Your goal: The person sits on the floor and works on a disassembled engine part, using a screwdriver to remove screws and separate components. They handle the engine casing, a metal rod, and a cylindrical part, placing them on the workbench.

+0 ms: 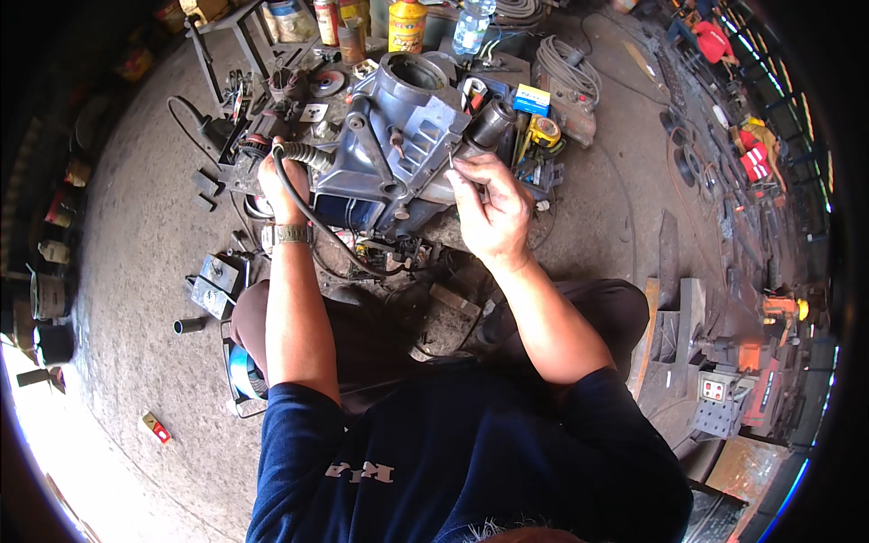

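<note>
A large grey metal casting [403,136], with a round opening on top and ribs on its side, stands in front of me. My right hand [493,204] is at its right edge, thumb and forefinger pinched on a thin metal pin [451,157]. My left hand [284,188], with a watch at the wrist, is closed at the casting's left side; its fingers are partly hidden, and I cannot make out what it grips. Beside it are a ribbed grey hose [312,157] and a black cable [317,222] that loops down over the hand.
Behind the casting stand a yellow bottle [407,25] and a clear plastic bottle [472,27]. To its right lie a blue and yellow box [531,100], a yellow tape measure [543,132] and a coiled cable [568,68]. A metal box [217,282] sits on the floor at left.
</note>
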### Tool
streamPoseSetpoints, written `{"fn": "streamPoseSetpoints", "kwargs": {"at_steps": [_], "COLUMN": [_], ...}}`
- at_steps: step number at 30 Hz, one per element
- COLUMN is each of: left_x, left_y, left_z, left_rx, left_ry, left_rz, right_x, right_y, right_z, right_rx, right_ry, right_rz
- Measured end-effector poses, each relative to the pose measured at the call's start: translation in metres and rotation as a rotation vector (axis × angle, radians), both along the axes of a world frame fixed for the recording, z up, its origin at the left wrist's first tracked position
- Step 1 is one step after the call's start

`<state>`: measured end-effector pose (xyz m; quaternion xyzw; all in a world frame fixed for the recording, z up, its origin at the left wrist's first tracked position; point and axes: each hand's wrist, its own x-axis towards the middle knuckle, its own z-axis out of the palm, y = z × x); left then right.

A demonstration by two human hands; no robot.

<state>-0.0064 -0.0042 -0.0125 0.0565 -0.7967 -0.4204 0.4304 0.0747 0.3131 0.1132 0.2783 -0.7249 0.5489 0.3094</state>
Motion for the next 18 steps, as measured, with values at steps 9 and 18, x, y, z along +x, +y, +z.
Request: {"fn": "streamPoseSetpoints", "kwargs": {"at_steps": [9, 18], "left_x": [0.003, 0.013], "left_y": [0.003, 0.005], "left_z": [0.007, 0.017], "left_rx": [0.157, -0.401], "left_ry": [0.015, 0.008], "left_rz": [-0.049, 0.149], "right_x": [-0.003, -0.007], "right_y": [-0.011, -0.008], "right_z": [-0.009, -0.01], "right_rx": [-0.097, -0.102], "right_ry": [-0.025, -0.052], "right_rz": [-0.011, -0.008]}}
